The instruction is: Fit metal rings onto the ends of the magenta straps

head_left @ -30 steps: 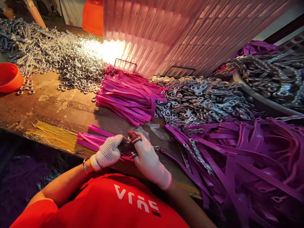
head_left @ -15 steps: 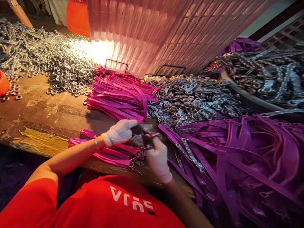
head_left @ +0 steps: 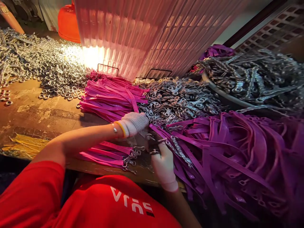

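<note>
The person's right hand (head_left: 163,163), in a white glove, is near the front edge of the worktop (head_left: 30,107). Its fingers are closed around a small dark tool (head_left: 152,146). The tool sticks out past the top of the hand and points away from the person, but it is too blurry to tell its shape. The left hand (head_left: 134,124), in a white glove with a yellow cuff, reaches across to the near edge of a pile of metal links (head_left: 182,98). Its back faces up and hides the fingertips, so I cannot tell if the fingers are open or pinching something.

Under the left arm lies a row of pink straps (head_left: 102,156), side by side on the worktop. Their long way runs left to right, dipping a little toward the person. The ends with metal rings (head_left: 129,158) point at the right hand, just beside it but not touching. Behind the left hand is a thick stack of pink straps (head_left: 111,96), lying left to right too. A big heap of purple straps (head_left: 237,145) spreads out on the right.
</note>
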Motion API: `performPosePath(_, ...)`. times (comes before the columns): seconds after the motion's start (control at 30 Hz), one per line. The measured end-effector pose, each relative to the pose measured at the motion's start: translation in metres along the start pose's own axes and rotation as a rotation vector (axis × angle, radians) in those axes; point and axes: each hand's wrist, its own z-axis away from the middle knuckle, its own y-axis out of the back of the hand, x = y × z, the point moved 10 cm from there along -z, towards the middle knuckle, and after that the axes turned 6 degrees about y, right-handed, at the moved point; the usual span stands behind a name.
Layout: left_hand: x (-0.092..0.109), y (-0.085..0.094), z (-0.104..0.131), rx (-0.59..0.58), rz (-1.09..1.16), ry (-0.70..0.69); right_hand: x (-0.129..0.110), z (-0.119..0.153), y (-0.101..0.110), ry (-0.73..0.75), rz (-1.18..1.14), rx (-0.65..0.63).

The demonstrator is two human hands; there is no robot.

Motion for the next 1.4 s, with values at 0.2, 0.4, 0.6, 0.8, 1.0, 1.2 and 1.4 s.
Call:
performPosePath(0.2, -0.037, 0.023, 0.092, -0.081, 0.117, 0.051, -0.065, -0.003, -0.018, 0.285, 0.028, -0.19)
performPosePath(0.4, -0.072, 0.014, 0.157, -0.051, 0.515, 0.255, -0.088, 0.009, -0.06, 0.357, 0.455, -0.476)
performPosePath(0.6, -0.065, 0.008, 0.171, -0.096, 0.303, 0.144, -0.114, 0.028, -0.067, 0.554, 0.616, -0.561)
performPosePath(0.8, -0.064, 0.002, 0.177, -0.075, 0.437, 0.111, -0.11, 0.021, -0.051, 0.429, 0.493, -0.579)
performPosePath(1.0, -0.053, 0.017, 0.179, 0.117, 0.213, 0.017, -0.094, 0.027, -0.056, 0.351, 0.395, -0.574)
performPosePath(1.2, -0.052, 0.005, 0.172, -0.012, -0.029, -0.021, -0.107, 0.037, -0.062, 0.551, 0.637, -0.502)
performPosePath(1.4, -0.068, -0.012, 0.167, -0.135, 0.016, -0.035, -0.095, 0.032, -0.061, 0.395, 0.7, -0.624)
